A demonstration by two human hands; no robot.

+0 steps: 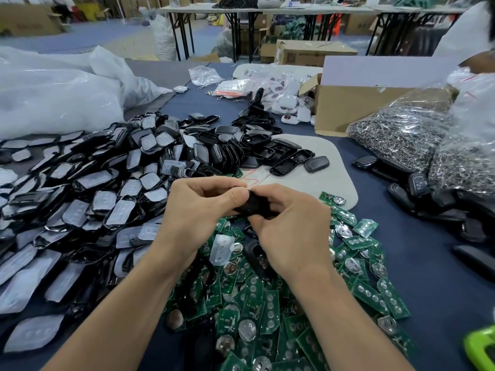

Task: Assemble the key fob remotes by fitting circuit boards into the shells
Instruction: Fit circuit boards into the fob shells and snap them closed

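pinching one black shell [254,206] between left hand [198,207] and right hand [292,231], fingers of both curled tight round it. held in the air just above the heap of green circuit boards [267,303]. can't tell if a board sits inside. translucent button pad [222,247] lying loose on the boards, just below the hands. big pile of padded shells [93,199] at left, empty shell halves [241,148] beyond the hands. bag of key rings [396,135] and cardboard box [348,103] at right on the blue table [428,263].
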